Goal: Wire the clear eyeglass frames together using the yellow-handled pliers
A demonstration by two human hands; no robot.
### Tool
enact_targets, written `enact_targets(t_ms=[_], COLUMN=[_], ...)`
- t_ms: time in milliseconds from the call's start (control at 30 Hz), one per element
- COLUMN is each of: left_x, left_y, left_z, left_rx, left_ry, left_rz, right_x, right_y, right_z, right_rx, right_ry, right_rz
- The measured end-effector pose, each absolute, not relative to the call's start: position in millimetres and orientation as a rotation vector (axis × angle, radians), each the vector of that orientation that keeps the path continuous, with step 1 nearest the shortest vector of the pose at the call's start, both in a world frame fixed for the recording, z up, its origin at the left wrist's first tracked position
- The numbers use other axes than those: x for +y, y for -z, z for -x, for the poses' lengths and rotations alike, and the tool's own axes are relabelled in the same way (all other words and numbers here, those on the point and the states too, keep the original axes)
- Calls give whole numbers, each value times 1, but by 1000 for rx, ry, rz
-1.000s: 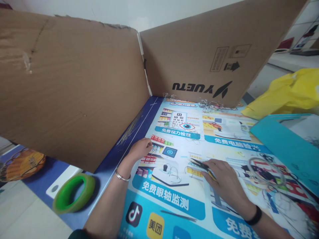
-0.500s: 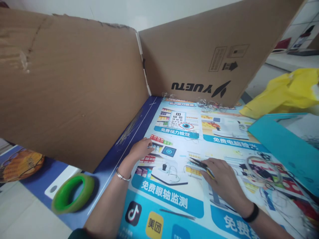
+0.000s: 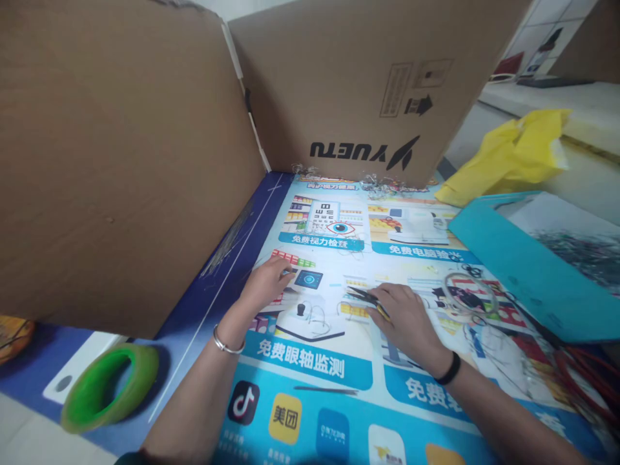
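My right hand (image 3: 404,316) is closed round small pliers (image 3: 371,300) with dark, slim jaws and yellow-black handles. The jaws point left and stand slightly apart, low over the printed sheet (image 3: 310,361). To the left, my left hand (image 3: 265,282) has its thumb and fingers curled together in a pinch beside a printed blue square. Whatever lies between those fingertips is too small to make out. Thin wire pieces are scattered on the sheet, and a dark thin strip (image 3: 327,390) lies nearer to me.
Cardboard panels stand at the left (image 3: 111,155) and back (image 3: 368,84). A green tape roll (image 3: 80,394) sits front left. On the right are a wire coil (image 3: 448,297), a turquoise box (image 3: 523,278) holding wire bits, red-handled scissors (image 3: 576,378) and a yellow bag (image 3: 508,155).
The view has turned right and down, so everything appears farther left and higher. My left hand has shifted slightly right over the sheet, its fingers drawn closer together. The pliers stay in my right hand.
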State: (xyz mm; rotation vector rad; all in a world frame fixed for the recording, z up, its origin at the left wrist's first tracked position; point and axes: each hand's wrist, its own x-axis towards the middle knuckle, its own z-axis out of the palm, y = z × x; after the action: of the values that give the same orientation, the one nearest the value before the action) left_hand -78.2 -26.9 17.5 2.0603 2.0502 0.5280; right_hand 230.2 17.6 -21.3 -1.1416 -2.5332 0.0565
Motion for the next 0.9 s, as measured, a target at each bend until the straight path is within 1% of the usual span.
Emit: enact_targets(t_ms=[267, 500, 700, 900], left_x=[-27, -37, -46, -47], left_y=[-7, -5, -4, 0], left_z=[47, 25, 9, -2], left_rx=[1842, 1561, 1492, 1499], left_ry=[-540, -661, -624, -530], left_rz=[-2158, -2293, -2403, -2450], right_x=[14, 16, 14, 11], right_y=[15, 17, 16, 13], right_z=[-229, -232, -231, -229], right_rx=[-2550, -2495, -2529, -2552], right_ry=[-35, -191, -190, -158], right_rz=[1154, 957, 846, 842])
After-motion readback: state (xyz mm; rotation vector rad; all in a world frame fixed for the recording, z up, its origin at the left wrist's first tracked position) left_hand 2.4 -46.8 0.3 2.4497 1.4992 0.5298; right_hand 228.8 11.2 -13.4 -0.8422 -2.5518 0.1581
